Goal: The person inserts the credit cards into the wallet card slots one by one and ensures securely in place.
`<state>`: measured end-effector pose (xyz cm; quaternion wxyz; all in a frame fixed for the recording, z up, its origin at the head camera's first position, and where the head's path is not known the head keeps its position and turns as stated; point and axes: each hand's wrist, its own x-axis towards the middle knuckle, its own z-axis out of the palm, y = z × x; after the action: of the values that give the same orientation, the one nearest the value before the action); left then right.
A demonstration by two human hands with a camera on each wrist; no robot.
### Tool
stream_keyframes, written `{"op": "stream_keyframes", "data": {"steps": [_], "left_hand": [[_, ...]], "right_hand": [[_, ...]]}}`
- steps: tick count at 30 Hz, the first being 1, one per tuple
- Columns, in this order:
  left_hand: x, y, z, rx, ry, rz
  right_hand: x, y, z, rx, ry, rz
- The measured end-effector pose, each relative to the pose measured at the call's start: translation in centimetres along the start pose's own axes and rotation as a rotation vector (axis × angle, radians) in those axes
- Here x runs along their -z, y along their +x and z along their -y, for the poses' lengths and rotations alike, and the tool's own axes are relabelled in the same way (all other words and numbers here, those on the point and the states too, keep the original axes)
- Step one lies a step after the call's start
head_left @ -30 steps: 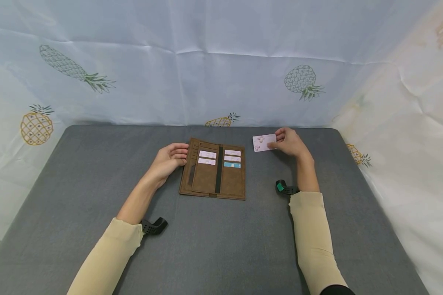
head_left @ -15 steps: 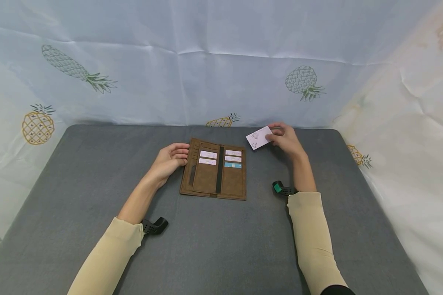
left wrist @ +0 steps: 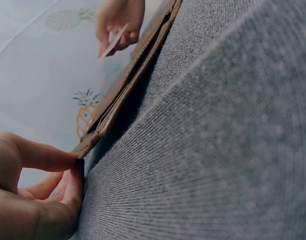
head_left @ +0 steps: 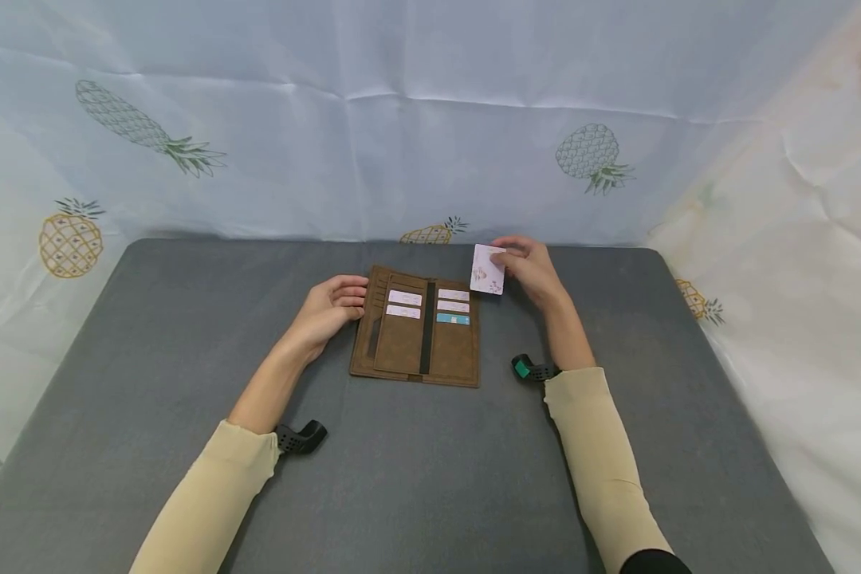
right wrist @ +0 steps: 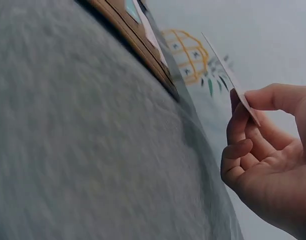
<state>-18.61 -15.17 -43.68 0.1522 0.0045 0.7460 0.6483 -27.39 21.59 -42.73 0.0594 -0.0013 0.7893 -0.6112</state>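
Observation:
A brown wallet (head_left: 402, 347) lies spread on the grey table, with pale pink cards (head_left: 404, 298) in slots on both halves and a blue card (head_left: 453, 319) low in the right half. My left hand (head_left: 328, 309) pinches the wallet's left edge between thumb and fingers, as the left wrist view shows. Between thumb and fingers, my right hand (head_left: 534, 271) holds a pale pink patterned card (head_left: 486, 271) above the table, by the wallet's upper right corner. In the right wrist view that card (right wrist: 228, 72) appears nearly edge-on.
The grey table (head_left: 416, 478) extends around the wallet on every side. A white curtain (head_left: 430, 159) printed with pineapples hangs behind the table's far edge and along its sides. Black wrist cameras (head_left: 301, 437) sit at both cuffs.
My right hand has moved left with the card toward the wallet's upper right corner, turning it from lying sideways to upright. The left hand and the wallet have stayed in place.

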Motion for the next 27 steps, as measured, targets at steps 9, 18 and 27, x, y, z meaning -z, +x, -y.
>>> {"op": "stream_keyframes", "data": {"steps": [9, 18, 27], "left_hand": [[0.0, 0.1, -0.1, 0.003, 0.007, 0.001], [0.1, 0.0, -0.1, 0.004, 0.007, 0.0], [0.0, 0.0, -0.1, 0.005, 0.0, -0.006]], "right_hand": [[-2.9, 0.9, 1.1, 0.037, -0.056, 0.069], [-6.4, 1.9, 3.5, 0.077, -0.13, 0.182], [-8.7, 2.6, 4.4, 0.149, -0.198, 0.258]]}}
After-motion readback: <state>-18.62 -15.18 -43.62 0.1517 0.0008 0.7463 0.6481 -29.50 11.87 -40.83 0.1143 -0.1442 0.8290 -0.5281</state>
